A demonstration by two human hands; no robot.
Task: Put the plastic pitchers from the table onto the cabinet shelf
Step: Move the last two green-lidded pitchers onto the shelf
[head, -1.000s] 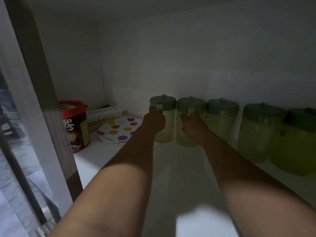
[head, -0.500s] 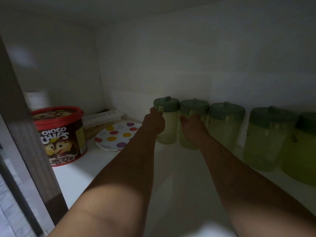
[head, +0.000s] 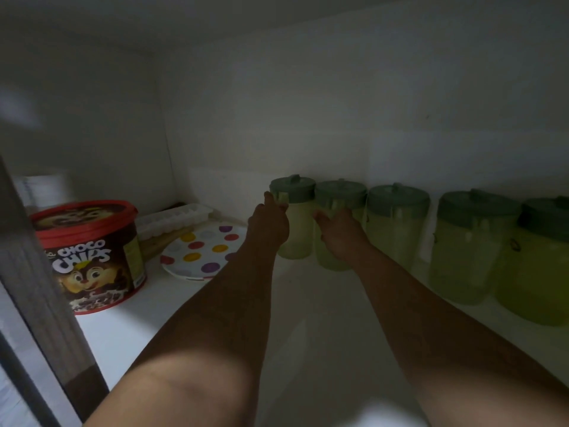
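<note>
Several pale green plastic pitchers with darker green lids stand in a row along the back wall of the white cabinet shelf [head: 308, 303]. My left hand [head: 268, 224] grips the handle side of the leftmost pitcher [head: 297, 229]. Beside it, my right hand [head: 340, 231] is wrapped on the front of the second pitcher [head: 340, 192]. Both pitchers stand upright on the shelf. Three further pitchers [head: 397, 223] [head: 468, 245] [head: 535, 266] continue to the right, untouched.
A red Choco Chips tub [head: 92, 257] stands at the shelf's front left. Behind it lie a polka-dot plate [head: 200, 251] and a white ice cube tray [head: 175, 218]. The cabinet's wooden door frame [head: 37, 288] runs down the left edge.
The camera has moved closer into the cabinet and rightward. Both hands stay on the two leftmost pitchers, which have been pushed slightly back toward the wall.
</note>
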